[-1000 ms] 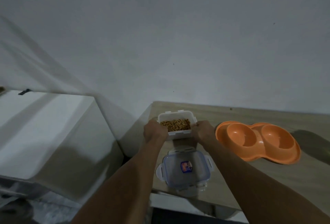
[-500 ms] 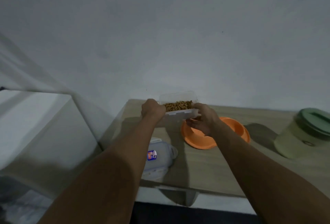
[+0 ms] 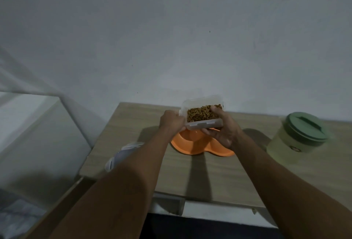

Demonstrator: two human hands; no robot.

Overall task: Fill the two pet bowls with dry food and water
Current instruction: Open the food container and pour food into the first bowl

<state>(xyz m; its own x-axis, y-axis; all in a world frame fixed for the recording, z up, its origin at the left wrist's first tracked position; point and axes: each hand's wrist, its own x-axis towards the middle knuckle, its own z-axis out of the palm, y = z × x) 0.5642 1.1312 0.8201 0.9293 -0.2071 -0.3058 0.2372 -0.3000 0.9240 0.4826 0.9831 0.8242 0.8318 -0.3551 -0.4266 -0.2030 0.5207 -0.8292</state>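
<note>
A clear plastic food container (image 3: 202, 124) with brown dry kibble (image 3: 200, 114) in it is held in the air over the orange double pet bowl (image 3: 192, 146). My left hand (image 3: 171, 122) grips its left side and my right hand (image 3: 222, 131) holds its right side and underside, thumb over the rim. The container sits roughly above the bowl's left basin. Much of the bowl is hidden behind the container and my right hand.
The container's lid (image 3: 123, 154) lies on the wooden table (image 3: 209, 177) at the left, partly behind my left forearm. A pale jug with a green lid (image 3: 299, 134) stands at the right. A white cabinet (image 3: 34, 134) stands left of the table.
Both hands lifted the food container off the table and carried it right, over the orange bowl. The view shifted right and the green-lidded jug came into sight.
</note>
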